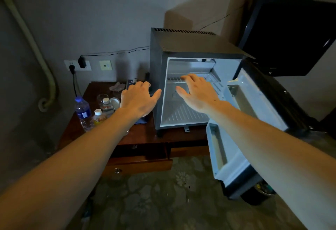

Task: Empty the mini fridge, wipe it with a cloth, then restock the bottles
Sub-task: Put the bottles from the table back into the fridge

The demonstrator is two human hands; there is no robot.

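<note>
The grey mini fridge (190,45) stands on a dark wooden table (145,136) with its door (241,120) swung open to the right. Its white interior holds nothing I can see. My right hand (198,93) is open in front of the fridge opening, level with the wire shelf (209,76). My left hand (139,98) is open over the table just left of the fridge. A blue cloth (142,120) lies partly hidden under my left wrist. Three bottles stand at the table's left: a blue-capped water bottle (82,111), a small yellow-liquid bottle (99,117) and a clear bottle (107,107).
A glass (102,97) and a white lid (115,102) sit behind the bottles. Crumpled paper (117,86) lies at the table's back. Wall sockets with plugs (78,65) are to the left. A drawer (138,164) is pulled out below. A black bin (260,195) stands under the door.
</note>
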